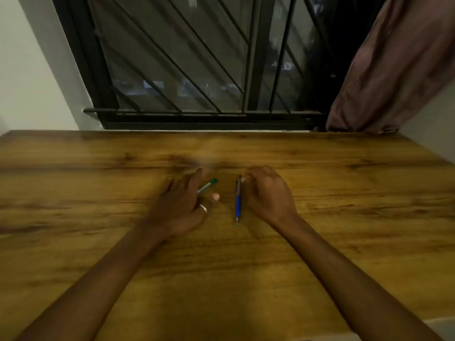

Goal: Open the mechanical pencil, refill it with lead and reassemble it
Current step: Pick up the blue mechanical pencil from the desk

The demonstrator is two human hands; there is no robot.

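At the middle of the frame the blue mechanical pencil [238, 202] lies on the wooden surface [344, 188], its long axis running up and down the frame, tip toward the bottom. Just to its right, the right hand [267, 194] curls loosely, fingers [248, 177] touching the pencil's top end, not yet gripping. To its left, the left hand [184, 205] covers a green-capped lead tube [208, 185], so the right is nearer.

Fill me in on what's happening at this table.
A person sits at a wooden table by a barred window. The left hand lies over a green-capped tube, probably the lead case. The right hand touches the top end of a blue mechanical pencil lying on the table, seemingly intact. The view is blurry.
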